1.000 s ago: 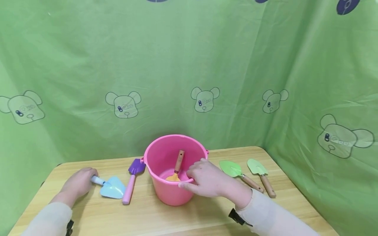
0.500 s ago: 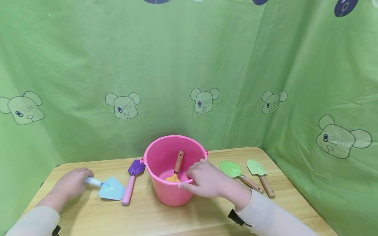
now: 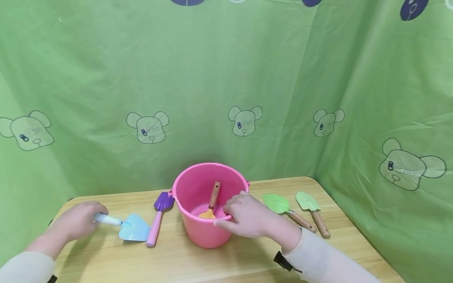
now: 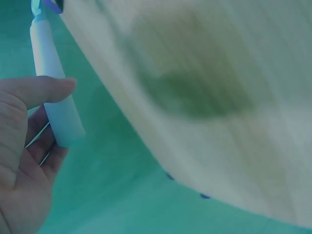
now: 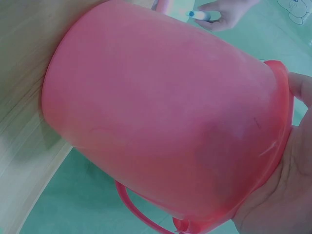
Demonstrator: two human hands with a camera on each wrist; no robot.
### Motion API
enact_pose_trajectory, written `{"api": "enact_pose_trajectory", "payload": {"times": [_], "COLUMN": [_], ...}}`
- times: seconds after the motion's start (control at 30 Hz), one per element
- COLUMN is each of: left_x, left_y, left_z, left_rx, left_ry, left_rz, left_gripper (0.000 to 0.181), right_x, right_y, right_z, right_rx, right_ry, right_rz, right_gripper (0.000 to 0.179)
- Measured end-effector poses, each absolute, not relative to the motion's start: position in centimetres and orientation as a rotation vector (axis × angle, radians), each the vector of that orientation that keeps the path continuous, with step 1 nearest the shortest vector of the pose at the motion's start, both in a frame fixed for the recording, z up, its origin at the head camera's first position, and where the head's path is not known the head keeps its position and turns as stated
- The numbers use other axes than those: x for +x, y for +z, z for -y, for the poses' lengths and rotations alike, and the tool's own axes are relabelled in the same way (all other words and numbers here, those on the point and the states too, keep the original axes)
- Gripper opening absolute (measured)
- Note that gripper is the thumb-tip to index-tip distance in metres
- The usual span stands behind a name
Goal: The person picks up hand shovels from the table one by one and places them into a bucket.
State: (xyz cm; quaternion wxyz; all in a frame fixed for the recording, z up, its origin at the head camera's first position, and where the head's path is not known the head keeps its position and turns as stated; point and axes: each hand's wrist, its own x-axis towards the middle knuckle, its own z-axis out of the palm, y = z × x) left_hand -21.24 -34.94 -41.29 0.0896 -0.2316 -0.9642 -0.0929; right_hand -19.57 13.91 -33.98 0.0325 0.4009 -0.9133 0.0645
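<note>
My left hand point(image 3: 78, 220) pinches the pale handle of a light blue toy trowel point(image 3: 134, 228) at the table's left side. In the left wrist view, the thumb lies across the handle point(image 4: 58, 107) with the fingers behind it. My right hand point(image 3: 245, 214) grips the near right rim of a pink bucket point(image 3: 207, 234), thumb outside and fingers over the inner side. Inside the bucket leans a yellow trowel with a wooden handle point(image 3: 214, 194). Between the blue trowel and the bucket lies a purple shovel with a pink handle point(image 3: 154, 228).
Right of the bucket lie a bright green trowel point(image 3: 277, 203) and a pale green trowel point(image 3: 308, 201), both wooden-handled. The wooden table point(image 3: 170, 265) backs onto a green curtain point(image 3: 198, 78) with bear heads. The bucket's handle point(image 5: 136, 209) hangs down in the right wrist view.
My left hand has moved left along the blue trowel's handle toward its end, and the handle shows more. The trowel has shifted slightly. My right hand stays on the bucket rim.
</note>
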Motion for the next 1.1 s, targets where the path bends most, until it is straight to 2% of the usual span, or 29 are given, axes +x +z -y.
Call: {"api": "enact_pose_trajectory", "payload": {"times": [0.63, 1.1], "left_x": [-20.8, -19.9], "left_y": [-35.6, -33.7], "left_z": [31.6, 29.5], "left_rx": [-0.706, -0.648], "left_ry": [-0.458, -0.644], "left_rz": [2.906, 2.926], "left_gripper": [0.028, 0.029], "right_x": [-19.6, -19.7], "right_y": [-33.9, -34.2], "right_z": [-14.0, -13.9], "right_rx": [1.217, 1.227], "right_ry": [0.201, 0.193], "right_rz": [2.805, 2.786], "right_gripper": [0.049, 0.05]}}
